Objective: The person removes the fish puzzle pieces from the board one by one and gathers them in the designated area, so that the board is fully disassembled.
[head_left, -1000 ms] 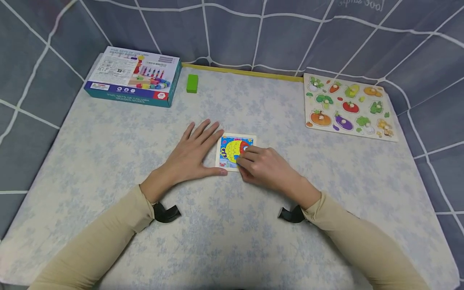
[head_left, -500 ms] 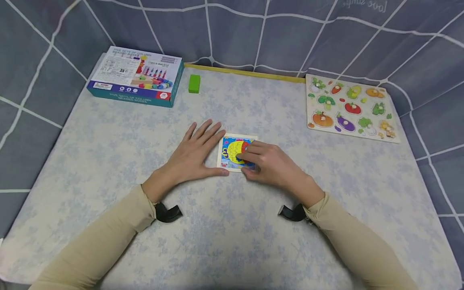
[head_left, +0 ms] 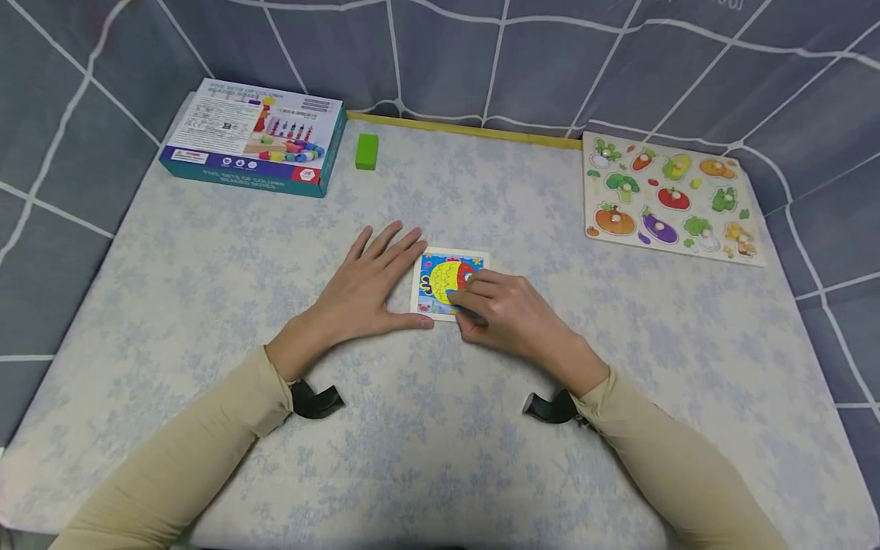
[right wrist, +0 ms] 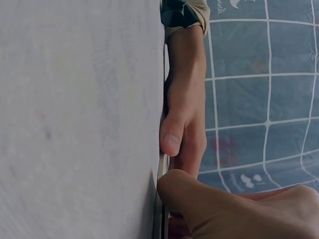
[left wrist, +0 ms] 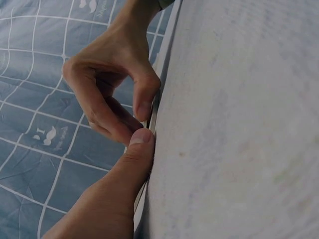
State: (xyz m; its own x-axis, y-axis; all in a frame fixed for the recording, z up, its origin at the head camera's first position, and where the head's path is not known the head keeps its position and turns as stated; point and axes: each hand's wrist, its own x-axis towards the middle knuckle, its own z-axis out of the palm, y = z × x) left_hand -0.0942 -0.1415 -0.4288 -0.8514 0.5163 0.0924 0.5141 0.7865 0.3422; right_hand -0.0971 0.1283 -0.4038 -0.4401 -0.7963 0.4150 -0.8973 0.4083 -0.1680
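Note:
A small square fish jigsaw puzzle [head_left: 440, 283] with a pale frame lies flat on the table in the head view. The yellow and red fish on its blue ground is partly covered. My left hand [head_left: 360, 294] lies spread along the left side, its index finger at the far corner and its thumb on the near edge. My right hand [head_left: 509, 313] bends over the lower right part, its curled fingers and thumb pinching at a puzzle piece mostly hidden beneath them. Both wrist views show the left thumb [left wrist: 142, 139] and right hand [right wrist: 224, 204] close together at the board's edge.
At the back left stands a bead-toy box [head_left: 250, 137], with a green block [head_left: 367, 151] just right of it. A wooden vegetable peg puzzle [head_left: 670, 200] lies at the back right. Dark checked cloth [head_left: 440, 61] hangs behind the table.
The right thumb has drawn a little apart from the index finger since the earliest frame, while the hand stays over the puzzle's right part. The left hand keeps its place.

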